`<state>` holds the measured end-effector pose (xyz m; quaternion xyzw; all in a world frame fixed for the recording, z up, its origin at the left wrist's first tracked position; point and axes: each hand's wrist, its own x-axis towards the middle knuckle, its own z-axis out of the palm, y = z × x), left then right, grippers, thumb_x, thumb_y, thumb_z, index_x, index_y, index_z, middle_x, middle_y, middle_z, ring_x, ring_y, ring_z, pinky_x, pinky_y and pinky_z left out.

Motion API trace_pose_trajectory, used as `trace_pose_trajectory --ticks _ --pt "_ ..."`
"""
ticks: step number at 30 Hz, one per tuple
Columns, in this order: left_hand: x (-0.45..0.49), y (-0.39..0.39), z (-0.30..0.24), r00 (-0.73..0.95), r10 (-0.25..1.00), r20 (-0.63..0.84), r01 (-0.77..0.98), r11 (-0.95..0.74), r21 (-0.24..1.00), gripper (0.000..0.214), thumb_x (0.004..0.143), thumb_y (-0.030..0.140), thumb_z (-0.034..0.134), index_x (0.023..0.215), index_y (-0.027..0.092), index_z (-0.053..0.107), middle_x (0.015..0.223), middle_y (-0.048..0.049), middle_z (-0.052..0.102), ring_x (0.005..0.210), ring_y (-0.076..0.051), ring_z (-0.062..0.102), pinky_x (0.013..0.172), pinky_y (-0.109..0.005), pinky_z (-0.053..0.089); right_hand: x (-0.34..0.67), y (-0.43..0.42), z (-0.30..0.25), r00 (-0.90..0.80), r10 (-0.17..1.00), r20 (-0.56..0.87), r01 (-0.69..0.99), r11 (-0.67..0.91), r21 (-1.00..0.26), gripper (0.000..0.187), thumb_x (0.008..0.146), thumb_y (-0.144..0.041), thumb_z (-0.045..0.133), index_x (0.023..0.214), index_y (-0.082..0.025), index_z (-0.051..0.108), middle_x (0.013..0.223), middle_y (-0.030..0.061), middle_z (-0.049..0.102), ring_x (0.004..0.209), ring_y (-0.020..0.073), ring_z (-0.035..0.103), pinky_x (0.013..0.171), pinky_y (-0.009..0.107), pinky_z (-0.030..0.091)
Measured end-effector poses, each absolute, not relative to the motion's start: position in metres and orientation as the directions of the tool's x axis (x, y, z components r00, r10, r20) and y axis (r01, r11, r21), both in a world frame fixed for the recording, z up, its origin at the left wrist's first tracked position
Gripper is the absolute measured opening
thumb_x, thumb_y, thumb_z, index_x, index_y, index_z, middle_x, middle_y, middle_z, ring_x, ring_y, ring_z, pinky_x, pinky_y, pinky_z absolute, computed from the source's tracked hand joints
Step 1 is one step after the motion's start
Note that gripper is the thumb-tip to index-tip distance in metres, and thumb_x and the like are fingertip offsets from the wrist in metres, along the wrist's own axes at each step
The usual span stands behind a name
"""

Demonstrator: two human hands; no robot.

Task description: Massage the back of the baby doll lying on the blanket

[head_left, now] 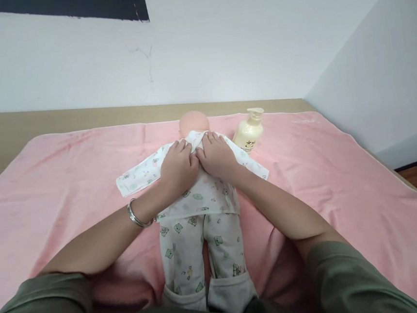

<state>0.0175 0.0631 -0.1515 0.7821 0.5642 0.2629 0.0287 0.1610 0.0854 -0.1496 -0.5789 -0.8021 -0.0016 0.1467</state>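
Observation:
A baby doll [194, 122] lies on a pink blanket, its bald head pointing away from me and no face showing. It wears a white printed top [212, 195] and matching trousers [183, 241] with turned-up cuffs. Both sleeves spread out to the sides. My left hand [180, 165] rests on the upper part of the top, left of the middle, with fingers stretched out flat. Beside it, my right hand [216, 157] lies flat on the right of the middle, fingers extended. The two thumbs almost meet. A silver bangle [136, 214] circles my left wrist.
A cream pump bottle [249, 132] stands on the pink blanket [87, 186], just right of the doll's head. Behind the blanket runs a wooden surface [117, 115] that meets a white wall [203, 54]. Another wall rises at the right.

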Motion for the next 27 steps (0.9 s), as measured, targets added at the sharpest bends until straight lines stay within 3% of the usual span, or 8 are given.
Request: trace_pose_trajectory --ticks 4,8,11,14,17,21,25,27 --pt "0.013 0.075 -0.152 0.202 0.934 0.294 0.846 -0.318 0.428 0.029 0.092 0.023 0.036 0.104 0.016 0.062 0.118 -0.0155 0.066 0.119 -0.032 0.056 0.109 -0.051 0.047 0.158 0.087 -0.153 -0.266 0.932 0.246 0.925 0.319 -0.208 0.06 0.103 -0.032 0.033 0.148 0.005 0.044 0.154 0.0259 0.049 0.148 0.0369 0.042 0.126 0.053 0.03" --pt "0.009 0.091 -0.156 0.205 0.951 0.232 0.833 -0.294 0.468 0.036 0.093 0.029 0.033 0.109 0.013 0.062 0.125 -0.0185 0.065 0.123 -0.033 0.055 0.114 -0.052 0.043 0.155 0.075 -0.153 -0.279 0.92 0.274 0.935 0.325 -0.14 0.06 0.104 -0.032 0.032 0.149 0.006 0.042 0.153 0.0289 0.048 0.147 0.0388 0.043 0.124 0.054 0.032" --pt "0.01 0.094 -0.162 0.146 0.953 0.266 0.835 -0.263 0.484 0.039 0.093 0.029 0.032 0.113 0.014 0.062 0.127 -0.0194 0.065 0.125 -0.033 0.055 0.114 -0.051 0.041 0.157 0.062 -0.145 -0.401 0.871 0.283 0.9 0.433 -0.055 0.059 0.104 -0.03 0.031 0.149 0.007 0.042 0.151 0.032 0.048 0.145 0.0398 0.045 0.122 0.054 0.036" --pt "0.011 0.091 -0.165 0.11 0.945 0.307 0.811 -0.264 0.522 0.039 0.092 0.029 0.033 0.113 0.015 0.062 0.126 -0.0185 0.066 0.123 -0.034 0.057 0.112 -0.051 0.043 0.16 0.051 -0.128 -0.492 0.833 0.252 0.841 0.53 -0.111 0.054 0.102 -0.025 0.031 0.144 0.003 0.051 0.148 0.0269 0.054 0.143 0.0352 0.048 0.12 0.049 0.042" --pt "0.011 0.088 -0.166 0.077 0.944 0.32 0.766 -0.261 0.587 0.037 0.091 0.033 0.036 0.111 0.017 0.063 0.119 -0.0156 0.069 0.114 -0.032 0.061 0.106 -0.051 0.047 0.158 0.047 -0.118 -0.37 0.855 0.363 0.86 0.463 -0.215 0.057 0.099 -0.021 0.03 0.15 0.001 0.044 0.159 0.0227 0.043 0.154 0.032 0.035 0.126 0.051 0.036" --pt "0.009 0.086 -0.17 0.037 0.926 0.375 0.721 -0.285 0.632 0.043 0.091 0.034 0.037 0.122 0.017 0.062 0.124 -0.0133 0.068 0.116 -0.031 0.061 0.109 -0.051 0.047 0.149 0.052 -0.135 -0.25 0.848 0.467 0.893 0.388 -0.226 0.065 0.099 -0.023 0.032 0.16 -0.001 0.025 0.171 0.0192 0.019 0.162 0.0313 0.012 0.132 0.057 0.018" --pt "0.009 0.085 -0.175 0.05 0.91 0.412 0.719 -0.319 0.618 0.05 0.093 0.033 0.033 0.129 0.015 0.061 0.135 -0.0133 0.065 0.128 -0.029 0.057 0.118 -0.049 0.041 0.145 0.058 -0.151 -0.294 0.896 0.333 0.894 0.381 -0.236 0.059 0.104 -0.029 0.029 0.156 -0.004 0.037 0.165 0.0204 0.034 0.157 0.0337 0.028 0.13 0.058 0.023" --pt "0.009 0.085 -0.175 0.057 0.912 0.406 0.721 -0.319 0.615 0.051 0.093 0.033 0.033 0.13 0.013 0.062 0.136 -0.0138 0.065 0.129 -0.03 0.057 0.118 -0.049 0.041 0.147 0.057 -0.145 -0.304 0.899 0.316 0.887 0.388 -0.249 0.059 0.105 -0.032 0.03 0.156 -0.005 0.038 0.166 0.0202 0.033 0.158 0.0345 0.027 0.13 0.057 0.024"
